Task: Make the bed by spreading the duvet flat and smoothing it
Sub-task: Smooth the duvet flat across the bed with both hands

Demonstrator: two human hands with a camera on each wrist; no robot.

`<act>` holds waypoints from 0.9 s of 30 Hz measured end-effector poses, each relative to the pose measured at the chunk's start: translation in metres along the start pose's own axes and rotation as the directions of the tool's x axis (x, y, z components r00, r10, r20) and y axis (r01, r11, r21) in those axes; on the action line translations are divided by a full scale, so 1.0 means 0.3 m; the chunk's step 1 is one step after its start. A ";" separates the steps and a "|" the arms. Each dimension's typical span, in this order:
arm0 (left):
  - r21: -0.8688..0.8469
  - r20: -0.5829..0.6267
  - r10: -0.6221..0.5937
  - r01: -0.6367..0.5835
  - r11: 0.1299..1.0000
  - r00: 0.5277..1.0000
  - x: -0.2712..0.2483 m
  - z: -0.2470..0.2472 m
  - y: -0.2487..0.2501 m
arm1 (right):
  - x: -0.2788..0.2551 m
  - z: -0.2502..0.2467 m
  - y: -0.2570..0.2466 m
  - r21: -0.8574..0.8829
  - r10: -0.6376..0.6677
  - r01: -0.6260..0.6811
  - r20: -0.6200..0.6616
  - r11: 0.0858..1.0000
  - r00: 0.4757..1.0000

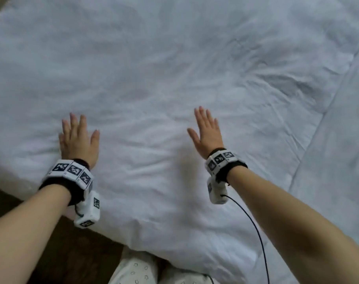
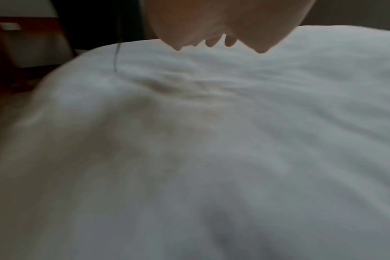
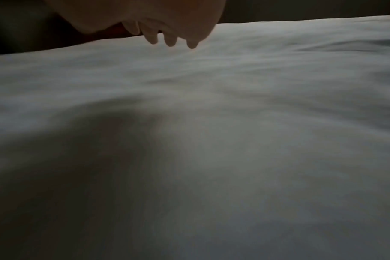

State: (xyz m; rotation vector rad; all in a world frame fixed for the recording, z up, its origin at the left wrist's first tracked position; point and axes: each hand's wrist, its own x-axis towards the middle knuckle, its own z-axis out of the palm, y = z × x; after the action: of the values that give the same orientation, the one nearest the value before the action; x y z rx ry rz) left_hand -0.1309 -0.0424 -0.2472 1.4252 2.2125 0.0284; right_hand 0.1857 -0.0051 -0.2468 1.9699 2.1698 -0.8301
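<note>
Left hand flat, fingers straight – right hand likewise | duvet white, soft, creased

White duvet all the way across, grey in its creases. Wristbands are black, carrying white blocks with black-and-white square codes. A black cable runs over the white. Pale trousers with tiny dark motifs, and brown floor.

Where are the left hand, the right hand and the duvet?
left hand (image 1: pixel 78 140), head view, back of the hand.
right hand (image 1: pixel 208 133), head view, back of the hand.
duvet (image 1: pixel 154 68), head view, wrinkled top.
</note>
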 end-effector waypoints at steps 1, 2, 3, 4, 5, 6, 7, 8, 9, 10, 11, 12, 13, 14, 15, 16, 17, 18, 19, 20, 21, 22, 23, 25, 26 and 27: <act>0.007 0.020 0.056 -0.057 0.998 0.998 0.012 0.004 0.073 | 0.011 -0.054 0.090 0.058 0.153 -0.150 -0.065 0.987 0.986; 0.010 0.037 0.102 -0.102 0.995 0.994 0.023 0.008 0.141 | 0.017 -0.096 0.181 0.116 0.285 -0.272 -0.119 0.955 0.951; 0.009 0.050 0.144 -0.145 0.989 0.988 0.032 0.013 0.206 | 0.015 -0.135 0.270 0.166 0.396 -0.371 -0.156 0.914 0.905; 0.008 0.062 0.184 -0.185 0.983 0.981 0.042 0.022 0.273 | 0.009 -0.173 0.358 0.208 0.484 -0.448 -0.180 0.870 0.857; 0.010 0.073 0.215 -0.216 0.976 0.974 0.051 0.033 0.333 | 0.000 -0.205 0.439 0.243 0.548 -0.501 -0.195 0.831 0.814; 0.011 0.084 0.240 -0.241 0.970 0.967 0.060 0.043 0.387 | -0.007 -0.234 0.510 0.269 0.592 -0.537 -0.207 0.800 0.779; 0.013 0.095 0.260 -0.262 0.965 0.961 0.070 0.055 0.439 | -0.014 -0.261 0.576 0.292 0.627 -0.563 -0.221 0.774 0.747; 0.018 0.108 0.278 -0.281 0.959 0.955 0.081 0.071 0.493 | -0.017 -0.288 0.640 0.310 0.657 -0.585 -0.234 0.749 0.717; 0.023 0.122 0.293 -0.298 0.954 0.948 0.096 0.092 0.550 | -0.013 -0.311 0.706 0.330 0.687 -0.608 -0.240 0.722 0.686; 0.030 0.135 0.304 -0.310 0.950 0.943 0.111 0.111 0.596 | -0.008 -0.328 0.760 0.349 0.714 -0.628 -0.240 0.696 0.658; 0.041 0.144 0.310 -0.318 0.947 0.940 0.122 0.125 0.630 | 0.000 -0.335 0.804 0.365 0.736 -0.644 -0.239 0.672 0.633; 0.055 0.154 0.316 -0.327 0.943 0.936 0.137 0.142 0.663 | 0.015 -0.342 0.846 0.383 0.759 -0.660 -0.237 0.646 0.606; 0.069 0.166 0.320 -0.335 0.940 0.933 0.151 0.161 0.693 | 0.035 -0.346 0.885 0.400 0.780 -0.673 -0.235 0.622 0.581; 0.082 0.178 0.321 -0.339 0.937 0.930 0.163 0.175 0.715 | 0.055 -0.348 0.914 0.413 0.795 -0.683 -0.234 0.602 0.560; 0.098 0.189 0.321 -0.343 0.934 0.928 0.175 0.187 0.733 | 0.077 -0.349 0.941 0.420 0.806 -0.692 -0.232 0.587 0.544; 0.115 0.202 0.317 -0.343 0.932 0.927 0.193 0.201 0.753 | 0.104 -0.349 0.969 0.425 0.815 -0.699 -0.223 0.575 0.535; 0.128 0.209 0.309 -0.339 0.932 0.928 0.204 0.209 0.762 | 0.127 -0.348 0.987 0.424 0.820 -0.707 -0.213 0.567 0.531; 0.138 0.214 0.298 -0.331 0.933 0.930 0.213 0.214 0.765 | 0.147 -0.345 0.999 0.419 0.824 -0.714 -0.202 0.562 0.530; 0.147 0.219 0.281 -0.316 0.937 0.934 0.228 0.221 0.769 | 0.178 -0.342 1.013 0.413 0.828 -0.722 -0.189 0.555 0.528; 0.158 0.223 0.261 -0.299 0.941 0.939 0.240 0.227 0.767 | 0.208 -0.340 1.022 0.402 0.831 -0.732 -0.177 0.550 0.527; 0.171 0.223 0.247 -0.288 0.942 0.943 0.250 0.230 0.760 | 0.236 -0.337 1.024 0.385 0.831 -0.741 -0.169 0.550 0.529; 0.186 0.223 0.238 -0.281 0.942 0.945 0.260 0.232 0.752 | 0.268 -0.335 1.022 0.369 0.827 -0.744 -0.166 0.557 0.537; 0.199 0.218 0.234 -0.278 0.940 0.947 0.271 0.233 0.742 | 0.303 -0.335 1.012 0.350 0.821 -0.746 -0.167 0.566 0.545; 0.212 0.199 0.234 -0.275 0.938 0.952 0.291 0.231 0.714 | 0.393 -0.335 0.961 0.330 0.810 -0.742 -0.171 0.584 0.561; 0.211 0.187 0.238 -0.276 0.938 0.953 0.295 0.228 0.701 | 0.440 -0.336 0.924 0.332 0.805 -0.735 -0.176 0.591 0.567; 0.209 0.176 0.237 -0.272 0.939 0.955 0.298 0.223 0.686 | 0.489 -0.338 0.878 0.331 0.794 -0.725 -0.176 0.604 0.581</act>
State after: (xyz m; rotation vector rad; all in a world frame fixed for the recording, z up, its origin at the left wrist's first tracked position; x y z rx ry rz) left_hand 0.0428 0.1106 -0.2835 1.7737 1.9466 -0.2474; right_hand 0.4397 0.1760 -0.3082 2.9452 1.0408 -0.6354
